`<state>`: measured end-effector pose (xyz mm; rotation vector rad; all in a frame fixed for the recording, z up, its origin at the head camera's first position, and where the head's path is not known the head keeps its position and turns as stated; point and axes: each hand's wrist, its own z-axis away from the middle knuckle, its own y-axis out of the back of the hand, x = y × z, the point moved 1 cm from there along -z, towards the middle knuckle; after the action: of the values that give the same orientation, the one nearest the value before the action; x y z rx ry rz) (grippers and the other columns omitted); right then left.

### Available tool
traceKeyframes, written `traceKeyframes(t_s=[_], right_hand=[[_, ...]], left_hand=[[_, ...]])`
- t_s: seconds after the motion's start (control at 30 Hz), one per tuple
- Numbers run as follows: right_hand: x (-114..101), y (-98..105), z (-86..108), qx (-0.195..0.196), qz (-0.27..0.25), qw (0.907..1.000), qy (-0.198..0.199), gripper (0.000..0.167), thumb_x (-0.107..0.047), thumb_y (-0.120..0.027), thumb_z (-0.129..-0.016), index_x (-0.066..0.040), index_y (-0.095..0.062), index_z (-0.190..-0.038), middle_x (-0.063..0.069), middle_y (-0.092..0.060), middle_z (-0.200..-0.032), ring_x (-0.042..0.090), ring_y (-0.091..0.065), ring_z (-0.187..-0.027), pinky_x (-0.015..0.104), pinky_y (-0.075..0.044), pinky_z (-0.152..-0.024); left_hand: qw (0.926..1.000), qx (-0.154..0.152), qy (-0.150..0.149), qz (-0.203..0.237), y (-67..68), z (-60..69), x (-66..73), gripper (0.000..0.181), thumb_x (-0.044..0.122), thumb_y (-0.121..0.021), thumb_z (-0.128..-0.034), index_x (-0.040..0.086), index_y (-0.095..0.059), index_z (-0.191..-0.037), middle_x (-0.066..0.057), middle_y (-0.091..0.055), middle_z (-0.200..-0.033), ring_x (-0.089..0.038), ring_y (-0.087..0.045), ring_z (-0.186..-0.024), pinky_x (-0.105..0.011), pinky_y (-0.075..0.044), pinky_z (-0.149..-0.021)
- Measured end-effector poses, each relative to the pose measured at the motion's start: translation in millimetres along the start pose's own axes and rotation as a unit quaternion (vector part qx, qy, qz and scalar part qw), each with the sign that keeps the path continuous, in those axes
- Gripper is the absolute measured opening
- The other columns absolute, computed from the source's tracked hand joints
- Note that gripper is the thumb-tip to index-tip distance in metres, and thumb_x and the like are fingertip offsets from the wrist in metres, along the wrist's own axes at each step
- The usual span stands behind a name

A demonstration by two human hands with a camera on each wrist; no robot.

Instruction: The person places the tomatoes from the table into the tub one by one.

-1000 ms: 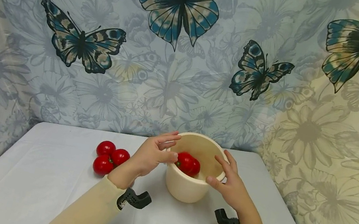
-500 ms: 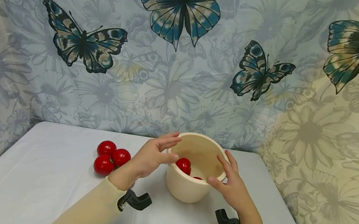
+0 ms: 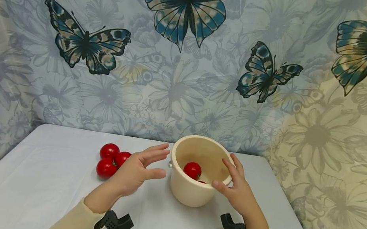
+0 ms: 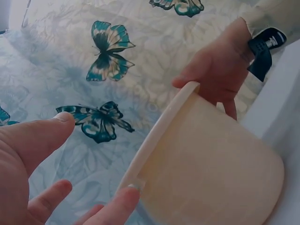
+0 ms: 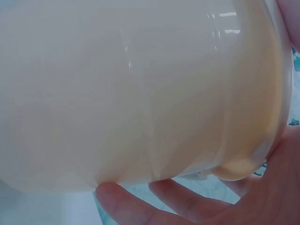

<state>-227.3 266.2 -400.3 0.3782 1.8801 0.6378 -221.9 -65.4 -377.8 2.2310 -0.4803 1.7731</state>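
A cream plastic bucket (image 3: 190, 193) stands on the table in the head view, its mouth leaning toward me. Inside lies a red tomato (image 3: 192, 170), and a sliver of another red thing shows just behind the near rim. My right hand (image 3: 241, 191) holds the bucket's right side, thumb at the near rim; the right wrist view shows fingers (image 5: 126, 201) against its wall. Left of the bucket, my left hand (image 3: 135, 171) has its fingers spread and holds nothing. Beyond it sit three red tomatoes (image 3: 106, 168) in a cluster, one partly hidden by that hand.
A white-covered table (image 3: 49, 189) carries everything and ends at the back against a butterfly-patterned cloth (image 3: 171, 100). Each wrist wears a black camera strap (image 3: 114, 222). A small handle knob (image 3: 170, 164) sticks out on the bucket's left side.
My left hand has let go of the bucket's left rim and moved left and toward me. The tomatoes inside have shifted lower in the bucket. My right hand has kept its place.
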Motion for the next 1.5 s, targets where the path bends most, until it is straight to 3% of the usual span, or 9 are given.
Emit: traceKeyframes(t_s=[0.27, 0.47, 0.63, 0.77, 0.83, 0.97, 1.2, 1.43, 1.5], right_hand=[[1, 0, 0.1, 0.001, 0.003, 1.0000, 0.003, 0.080, -0.025, -0.076, -0.089, 0.000, -0.034, -0.153, 0.016, -0.003, -0.163, 0.055, -0.023, -0.139, 0.064, -0.047, -0.093], [1, 0, -0.5, 0.003, 0.010, 0.9999, 0.003, 0.080, -0.027, -0.076, -0.090, -0.001, -0.034, -0.153, 0.015, -0.004, -0.164, 0.054, -0.021, -0.140, 0.067, -0.043, -0.096], [1, 0, -1.7, 0.004, 0.010, 0.9999, 0.006, 0.080, -0.027, -0.076, -0.090, -0.001, -0.034, -0.153, 0.015, -0.004, -0.164, 0.054, -0.022, -0.140, 0.067, -0.043, -0.096], [2, 0, -2.0, 0.004, 0.007, 0.9999, 0.007, 0.081, -0.026, -0.076, -0.089, -0.001, -0.034, -0.154, 0.014, -0.004, -0.164, 0.053, -0.021, -0.141, 0.067, -0.040, -0.098], [3, 0, -1.8, 0.004, 0.005, 1.0000, 0.007, 0.081, -0.025, -0.076, -0.089, -0.001, -0.034, -0.154, 0.013, -0.004, -0.164, 0.053, -0.020, -0.141, 0.068, -0.039, -0.099], [3, -1, -1.0, 0.004, 0.003, 1.0000, 0.006, 0.081, -0.025, -0.076, -0.089, -0.001, -0.034, -0.154, 0.013, -0.004, -0.164, 0.053, -0.019, -0.141, 0.068, -0.038, -0.100], [3, -1, -0.8, 0.004, -0.004, 1.0000, 0.004, 0.081, -0.025, -0.076, -0.089, -0.002, -0.034, -0.154, 0.012, -0.003, -0.164, 0.052, -0.018, -0.142, 0.068, -0.038, -0.100], [3, -1, -1.0, 0.004, -0.005, 1.0000, 0.006, 0.080, -0.025, -0.076, -0.090, -0.002, -0.034, -0.154, 0.012, -0.003, -0.164, 0.053, -0.020, -0.141, 0.066, -0.041, -0.098], [3, -1, -1.1, 0.004, -0.004, 1.0000, 0.005, 0.080, -0.025, -0.076, -0.089, -0.002, -0.034, -0.154, 0.012, -0.003, -0.164, 0.053, -0.020, -0.141, 0.066, -0.041, -0.099]], left_hand=[[0.9897, 0.016, -0.022, -0.141, 46.0, 26.2, -1.2, 0.058, 0.019, -0.078, -0.0886, 0.016, -0.057, -0.143, 0.005, -0.037, -0.155, -0.027, -0.031, -0.143, -0.057, -0.034, -0.109], [0.9780, 0.044, -0.012, -0.203, 90.1, 46.3, -4.7, 0.059, 0.020, -0.077, -0.0894, 0.011, -0.055, -0.144, -0.003, -0.034, -0.158, -0.035, -0.024, -0.145, -0.062, -0.033, -0.107], [0.9720, 0.059, 0.011, -0.227, 122.0, 61.1, -12.4, 0.060, 0.020, -0.075, -0.0912, 0.007, -0.052, -0.145, -0.007, -0.033, -0.158, -0.040, -0.033, -0.140, -0.050, -0.044, -0.103], [0.9742, 0.054, 0.020, -0.218, 141.6, 71.1, -24.2, 0.062, 0.014, -0.075, -0.0901, 0.006, -0.050, -0.146, -0.011, -0.031, -0.158, -0.044, -0.040, -0.135, -0.028, -0.051, -0.091], [0.9778, 0.050, 0.018, -0.203, 148.7, 75.4, -30.8, 0.063, 0.008, -0.075, -0.0892, 0.003, -0.049, -0.147, -0.015, -0.028, -0.159, -0.047, -0.039, -0.134, -0.024, -0.051, -0.089], [0.9845, 0.052, 0.023, -0.166, 158.7, 80.5, -45.8, 0.067, 0.003, -0.074, -0.0886, -0.002, -0.043, -0.148, -0.021, -0.025, -0.159, -0.051, -0.037, -0.134, -0.027, -0.055, -0.086], [0.9912, 0.075, 0.065, -0.087, 166.5, 82.1, -71.5, 0.070, -0.001, -0.073, -0.0881, -0.005, -0.038, -0.149, -0.020, -0.021, -0.160, -0.052, -0.032, -0.135, -0.037, -0.058, -0.084], [0.9912, 0.081, 0.103, -0.022, 169.2, 82.7, -85.3, 0.072, -0.001, -0.071, -0.0899, -0.004, -0.033, -0.152, -0.020, -0.019, -0.161, -0.026, -0.045, -0.130, -0.045, -0.055, -0.089], [0.9898, 0.084, 0.115, -0.004, 169.7, 82.3, -88.8, 0.072, -0.001, -0.070, -0.0912, -0.002, -0.032, -0.153, -0.021, -0.019, -0.160, -0.027, -0.043, -0.132, -0.047, -0.054, -0.090]])
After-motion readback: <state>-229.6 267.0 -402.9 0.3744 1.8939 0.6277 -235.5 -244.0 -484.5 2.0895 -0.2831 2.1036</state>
